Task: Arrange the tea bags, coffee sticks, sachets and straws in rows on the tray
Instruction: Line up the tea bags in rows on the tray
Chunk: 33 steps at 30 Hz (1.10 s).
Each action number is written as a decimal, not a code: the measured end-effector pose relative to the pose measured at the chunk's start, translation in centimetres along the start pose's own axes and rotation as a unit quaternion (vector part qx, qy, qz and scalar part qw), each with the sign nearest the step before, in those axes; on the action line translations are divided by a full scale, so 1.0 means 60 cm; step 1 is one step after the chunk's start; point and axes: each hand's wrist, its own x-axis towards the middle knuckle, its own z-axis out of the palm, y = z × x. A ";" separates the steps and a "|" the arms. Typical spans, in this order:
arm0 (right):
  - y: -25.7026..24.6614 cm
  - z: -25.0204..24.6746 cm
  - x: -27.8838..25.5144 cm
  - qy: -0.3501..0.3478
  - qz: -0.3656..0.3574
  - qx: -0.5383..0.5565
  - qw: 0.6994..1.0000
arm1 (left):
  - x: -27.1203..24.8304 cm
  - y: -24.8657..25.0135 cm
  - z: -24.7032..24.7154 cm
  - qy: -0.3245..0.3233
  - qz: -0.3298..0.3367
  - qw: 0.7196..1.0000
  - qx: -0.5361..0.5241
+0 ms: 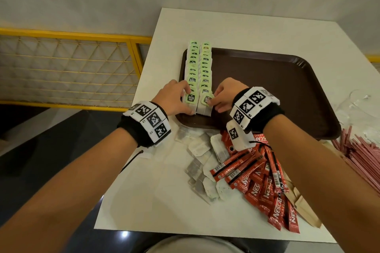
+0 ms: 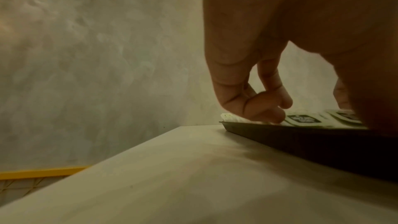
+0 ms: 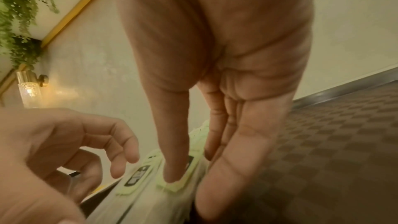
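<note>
**Inspector:** Your brown tray lay on the white table. Along its left side stood two rows of tea bags with green tags, overlapping from the far rim to the near rim. The rest of the tray floor was bare.

**Operator:** And the stock off the tray?

**Inspector:** Loose tea bags lay on the table just in front of the tray, red coffee sticks beside them to the right, brown sachets partly under the sticks, and pink straws at the right edge.

**Operator:** My hands?

**Inspector:** Your left hand sat at the near end of the left row, fingers curled and touching the bags; I could not tell whether they gripped one. Your right hand lay at the near end of the right row, fingers straight against its side and the thumb pressing down on the front tag. Both wrists wore marker bands.
</note>
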 end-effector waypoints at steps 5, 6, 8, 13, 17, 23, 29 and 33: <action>-0.002 0.006 -0.001 0.015 -0.006 0.048 0.999 | -0.001 -0.003 0.002 -0.025 -0.006 0.999 0.033; -0.003 0.005 -0.003 0.019 -0.008 0.052 0.998 | -0.001 -0.003 0.001 -0.024 -0.008 0.999 0.036; -0.004 0.003 -0.004 0.027 -0.012 0.058 0.998 | 0.000 -0.003 0.001 -0.020 -0.011 0.999 0.037; -0.001 0.003 -0.005 0.024 -0.017 0.067 0.997 | 0.000 -0.006 0.003 -0.010 -0.008 0.999 0.039; 0.001 0.004 -0.006 0.028 -0.023 0.075 0.997 | 0.001 -0.007 0.004 -0.006 -0.007 0.999 0.041; 0.002 -0.001 -0.020 0.052 -0.045 0.045 0.997 | -0.005 -0.004 0.000 0.004 -0.001 0.999 0.036; 0.001 0.002 -0.071 0.079 -0.168 -0.043 0.982 | -0.050 0.012 -0.018 0.027 0.048 0.998 -0.009; 0.004 0.033 -0.139 0.000 -0.229 -0.170 0.958 | -0.101 0.013 -0.019 -0.077 0.107 0.991 0.021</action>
